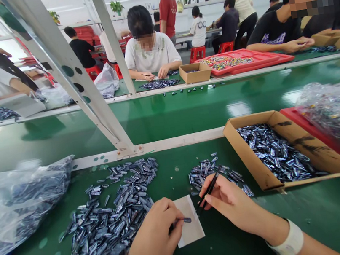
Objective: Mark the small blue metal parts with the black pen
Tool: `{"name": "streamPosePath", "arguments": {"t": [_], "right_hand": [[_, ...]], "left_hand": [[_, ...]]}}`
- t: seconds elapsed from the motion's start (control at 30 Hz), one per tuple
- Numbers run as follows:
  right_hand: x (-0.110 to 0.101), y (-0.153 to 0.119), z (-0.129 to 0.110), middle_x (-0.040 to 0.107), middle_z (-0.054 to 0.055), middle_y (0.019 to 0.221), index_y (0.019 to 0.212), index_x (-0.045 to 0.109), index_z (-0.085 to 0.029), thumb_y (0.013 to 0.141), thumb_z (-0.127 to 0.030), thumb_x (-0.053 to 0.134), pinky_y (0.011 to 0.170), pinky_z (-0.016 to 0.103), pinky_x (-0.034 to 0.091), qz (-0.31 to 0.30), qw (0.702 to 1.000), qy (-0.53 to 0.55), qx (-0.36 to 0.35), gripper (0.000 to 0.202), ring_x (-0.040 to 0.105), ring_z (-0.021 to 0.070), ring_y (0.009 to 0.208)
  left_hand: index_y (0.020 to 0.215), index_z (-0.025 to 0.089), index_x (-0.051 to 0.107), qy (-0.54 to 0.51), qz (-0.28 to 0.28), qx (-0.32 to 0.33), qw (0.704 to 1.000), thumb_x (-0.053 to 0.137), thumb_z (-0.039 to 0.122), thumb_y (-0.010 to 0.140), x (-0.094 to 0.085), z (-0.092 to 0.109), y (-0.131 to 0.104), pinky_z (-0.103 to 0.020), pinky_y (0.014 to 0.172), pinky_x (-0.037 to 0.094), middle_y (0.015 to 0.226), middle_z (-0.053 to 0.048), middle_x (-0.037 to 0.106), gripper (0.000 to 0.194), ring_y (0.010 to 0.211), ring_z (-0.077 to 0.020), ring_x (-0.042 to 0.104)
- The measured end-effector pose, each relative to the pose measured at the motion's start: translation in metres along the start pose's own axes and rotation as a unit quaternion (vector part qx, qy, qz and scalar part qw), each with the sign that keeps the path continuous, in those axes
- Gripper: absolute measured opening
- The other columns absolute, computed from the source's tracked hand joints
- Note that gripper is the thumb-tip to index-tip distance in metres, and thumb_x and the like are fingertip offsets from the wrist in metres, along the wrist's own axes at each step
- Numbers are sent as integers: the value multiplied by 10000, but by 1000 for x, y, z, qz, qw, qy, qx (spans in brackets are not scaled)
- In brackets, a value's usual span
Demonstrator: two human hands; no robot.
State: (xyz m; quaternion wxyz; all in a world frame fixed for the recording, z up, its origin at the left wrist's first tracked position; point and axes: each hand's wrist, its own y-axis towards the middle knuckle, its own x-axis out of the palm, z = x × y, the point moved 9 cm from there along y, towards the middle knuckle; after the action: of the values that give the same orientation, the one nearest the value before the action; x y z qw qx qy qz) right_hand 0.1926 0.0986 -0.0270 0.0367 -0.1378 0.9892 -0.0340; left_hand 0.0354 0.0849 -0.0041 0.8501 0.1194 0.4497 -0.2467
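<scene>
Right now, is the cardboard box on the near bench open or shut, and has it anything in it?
Open: the cardboard box has no lid over it, and small dark pieces show inside.

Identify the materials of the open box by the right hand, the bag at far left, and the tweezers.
Open box: likely corrugated cardboard, matte; plain brown walls with dark scuffs.
Bag: thin clear plastic film, glossy; wrinkled, with highlights and the contents showing through.
Tweezers: black, slim; coated metal or plastic, can't tell which.
</scene>
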Motion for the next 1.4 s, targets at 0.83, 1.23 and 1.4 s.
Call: {"name": "streamPosePath", "arguments": {"t": [0.83, 1.23, 1.4], "right_hand": [[5, 4, 6, 629, 2, 790, 903, 482, -227, 928, -365, 551, 695, 348, 575, -11, 999, -43, 28, 157, 705, 187, 721], [-1, 5, 6, 607, -19, 756, 892, 459, -235, 878, -575, 592, 673, 352, 577, 41, 998, 22, 35, 365, 697, 181, 663], [9, 3, 2, 601, -1, 824, 929, 482, -238, 940, -450, 557, 709, 335, 570, 15, 1000, -14, -4, 225, 693, 181, 728]], "left_hand": [[710, 193, 578, 2, 3, -49, 999, 559, 14, 759, 9, 2, 4, -340, 763, 465, 855, 2, 611, 187, 862, -198, 583], [712, 202, 593, 10, -12, -44, 999, 564, 31, 779, 9, 6, 6, -329, 753, 449, 866, 2, 616, 186, 864, -196, 574], [725, 210, 604, 5, -14, -46, 999, 566, 44, 794, 8, 7, 5, -328, 759, 453, 876, -3, 622, 183, 877, -198, 572]]}}
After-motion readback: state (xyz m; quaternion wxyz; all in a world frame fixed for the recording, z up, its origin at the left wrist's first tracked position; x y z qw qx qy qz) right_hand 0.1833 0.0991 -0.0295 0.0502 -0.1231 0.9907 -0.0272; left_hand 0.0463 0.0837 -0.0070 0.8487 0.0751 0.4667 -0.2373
